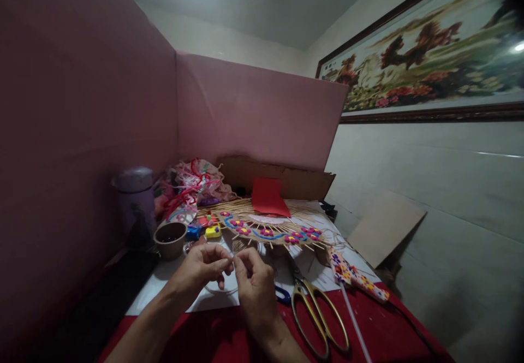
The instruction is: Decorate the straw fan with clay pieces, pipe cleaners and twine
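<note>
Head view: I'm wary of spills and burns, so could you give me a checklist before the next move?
1. Brown cup upright: ok, standing left of the left hand.
2. Scissors clear of the right hand: ok, lying to its right.
3. Scissors shut: cannot tell, tips hard to make out.
4. Corded flower-patterned tool switched off: cannot tell.
5. Anything secure between the fingertips: cannot tell, too small to see.
6. Space beyond uncluttered: not ok, flower-decorated piece and yellow packet crowd it.

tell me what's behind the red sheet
Brown cardboard shows on either side of the red sheet, with a pink panel farther back. Whatever the sheet directly covers cannot be seen.
</note>
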Tool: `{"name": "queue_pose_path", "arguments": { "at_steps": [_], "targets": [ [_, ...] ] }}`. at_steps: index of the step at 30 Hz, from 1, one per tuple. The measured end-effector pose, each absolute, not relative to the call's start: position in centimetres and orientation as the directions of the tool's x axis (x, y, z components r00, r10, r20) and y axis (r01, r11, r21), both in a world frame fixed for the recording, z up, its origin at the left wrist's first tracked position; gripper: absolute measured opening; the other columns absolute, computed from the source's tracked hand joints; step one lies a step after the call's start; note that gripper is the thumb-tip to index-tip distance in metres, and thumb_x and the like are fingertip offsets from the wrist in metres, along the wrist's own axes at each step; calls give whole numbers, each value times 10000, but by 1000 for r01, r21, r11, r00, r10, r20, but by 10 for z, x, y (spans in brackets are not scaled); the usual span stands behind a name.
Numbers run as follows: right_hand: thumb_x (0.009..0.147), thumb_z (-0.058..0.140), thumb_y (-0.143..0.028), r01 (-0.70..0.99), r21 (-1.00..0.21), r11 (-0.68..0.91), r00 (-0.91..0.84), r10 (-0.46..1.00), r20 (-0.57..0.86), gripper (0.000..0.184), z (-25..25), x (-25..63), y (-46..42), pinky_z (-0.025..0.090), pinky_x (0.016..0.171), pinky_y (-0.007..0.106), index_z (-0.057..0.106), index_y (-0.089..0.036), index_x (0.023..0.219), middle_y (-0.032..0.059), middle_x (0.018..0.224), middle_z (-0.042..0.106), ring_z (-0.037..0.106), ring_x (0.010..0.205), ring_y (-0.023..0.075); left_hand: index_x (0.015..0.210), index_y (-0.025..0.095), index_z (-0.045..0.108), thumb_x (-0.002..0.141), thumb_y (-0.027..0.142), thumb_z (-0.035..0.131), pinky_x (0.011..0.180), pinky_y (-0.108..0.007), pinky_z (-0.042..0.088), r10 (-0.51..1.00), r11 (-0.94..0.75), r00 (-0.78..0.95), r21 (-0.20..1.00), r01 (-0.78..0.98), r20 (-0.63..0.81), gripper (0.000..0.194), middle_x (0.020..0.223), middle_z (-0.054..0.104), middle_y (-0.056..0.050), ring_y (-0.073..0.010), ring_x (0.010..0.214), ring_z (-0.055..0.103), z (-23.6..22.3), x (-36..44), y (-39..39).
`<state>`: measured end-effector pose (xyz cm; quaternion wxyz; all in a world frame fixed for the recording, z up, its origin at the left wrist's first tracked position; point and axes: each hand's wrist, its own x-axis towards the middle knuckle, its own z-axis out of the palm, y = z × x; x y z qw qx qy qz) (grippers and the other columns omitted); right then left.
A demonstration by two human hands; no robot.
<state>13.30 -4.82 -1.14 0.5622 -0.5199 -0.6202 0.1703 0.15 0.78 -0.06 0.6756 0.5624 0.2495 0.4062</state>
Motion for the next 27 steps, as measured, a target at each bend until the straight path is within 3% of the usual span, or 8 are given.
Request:
{"name": "queue_pose_path", "arguments": {
  "at_steps": [13, 19, 27],
  "targets": [
    [883, 445, -291, 476, -784, 398, 167, 835, 525, 179, -13, 135, -47, 349, 530, 208, 533, -191, 764, -11, 629, 606, 566, 562, 128, 639, 106, 644, 619, 274, 756, 516, -239, 468, 823, 125, 564, 952, -279, 57, 203, 583, 585, -8, -98, 502, 541, 6, 4, 0],
    [879, 437, -290, 582, -731, 358, 186, 816, 548, 173, -15, 136, -50, 332, 514, 217, 535, -193, 776, -5, 614, 610, 562, 537, 137, 671, 112, 643, 647, 308, 739, 542, -246, 463, 845, 27, 528, 979, -204, 86, 219, 596, 595, -4, -109, 498, 577, 2, 4, 4],
    [889, 420, -293, 601, -701, 384, 164, 800, 578, 178, -14, 136, -48, 349, 529, 212, 534, -190, 799, 0, 634, 624, 590, 562, 140, 657, 105, 643, 649, 278, 742, 534, -241, 474, 823, 119, 563, 945, -304, 77, 200, 599, 573, -6, -83, 509, 513, 5, 7, 1]
  ]
}}
